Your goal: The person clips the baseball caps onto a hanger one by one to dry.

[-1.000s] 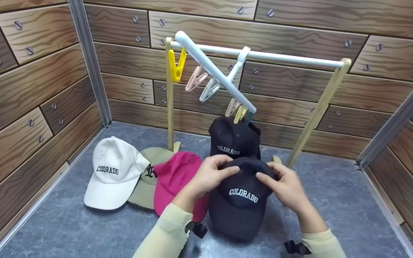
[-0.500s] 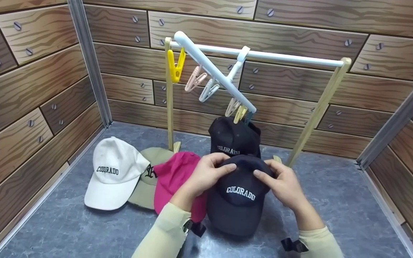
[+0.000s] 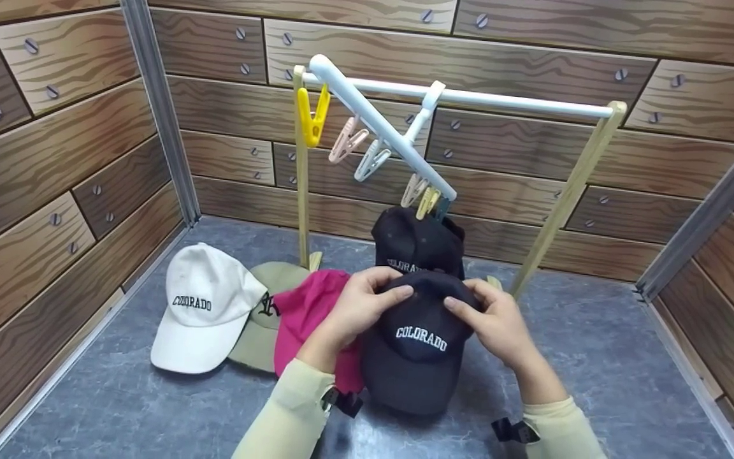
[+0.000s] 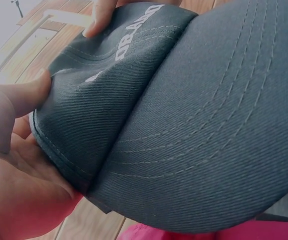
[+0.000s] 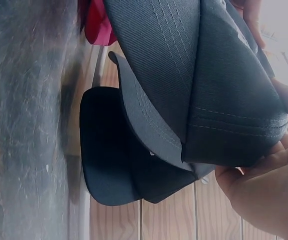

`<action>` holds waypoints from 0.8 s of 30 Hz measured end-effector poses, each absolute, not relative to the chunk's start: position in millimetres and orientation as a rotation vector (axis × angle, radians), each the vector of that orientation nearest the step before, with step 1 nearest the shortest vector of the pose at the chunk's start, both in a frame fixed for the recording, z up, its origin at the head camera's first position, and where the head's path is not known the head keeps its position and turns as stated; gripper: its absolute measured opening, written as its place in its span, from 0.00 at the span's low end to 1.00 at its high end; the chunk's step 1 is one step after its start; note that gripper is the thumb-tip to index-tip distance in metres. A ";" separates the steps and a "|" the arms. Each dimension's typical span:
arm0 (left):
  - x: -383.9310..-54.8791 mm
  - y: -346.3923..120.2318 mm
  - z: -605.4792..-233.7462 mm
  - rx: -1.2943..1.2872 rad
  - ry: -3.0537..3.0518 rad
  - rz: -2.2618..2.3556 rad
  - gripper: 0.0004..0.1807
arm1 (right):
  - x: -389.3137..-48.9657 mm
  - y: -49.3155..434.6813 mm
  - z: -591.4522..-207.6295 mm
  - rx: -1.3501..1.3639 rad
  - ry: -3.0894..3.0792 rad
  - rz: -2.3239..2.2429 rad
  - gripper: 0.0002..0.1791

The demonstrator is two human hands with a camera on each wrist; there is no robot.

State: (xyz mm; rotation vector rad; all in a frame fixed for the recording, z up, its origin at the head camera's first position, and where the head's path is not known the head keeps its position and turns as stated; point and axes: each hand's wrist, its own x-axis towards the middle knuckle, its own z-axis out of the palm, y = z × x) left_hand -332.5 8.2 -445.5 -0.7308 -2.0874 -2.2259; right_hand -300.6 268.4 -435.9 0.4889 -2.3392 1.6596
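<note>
Between both hands is a dark baseball cap (image 3: pixel 415 376) with white COLORADO lettering, its brim pointing down toward me. My left hand (image 3: pixel 367 303) pinches the upper left of the crown, thumb on the front. The right hand (image 3: pixel 497 325) pinches the upper right side in the same way. In the left wrist view, the dark cap's brim (image 4: pixel 208 135) fills much of the picture, its fabric creased near the thumb. Directly behind it, a black COLORADO cap (image 3: pixel 415 239) hangs from a clip on the white hanger (image 3: pixel 373 118). The right wrist view shows dark brims (image 5: pixel 106 150) beyond the held cap.
A white cap (image 3: pixel 195 331), an olive cap (image 3: pixel 255 338) and a pink cap (image 3: pixel 309 312) overlap on the grey surface (image 3: pixel 99 408) at left. The hanger hooks over a rack's white rail (image 3: pixel 520 102). Several clips hang from it, including a yellow clip (image 3: pixel 313 118).
Both hands have shifted the held dark cap slightly left and upward in the head view, keeping their pinch on it. The hanger and the caps at left have stayed in place.
</note>
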 end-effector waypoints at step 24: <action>-336.7 -4.5 -443.7 -0.696 -2.028 -2.237 0.10 | -312.5 254.6 -435.7 0.511 -2.305 1.678 0.09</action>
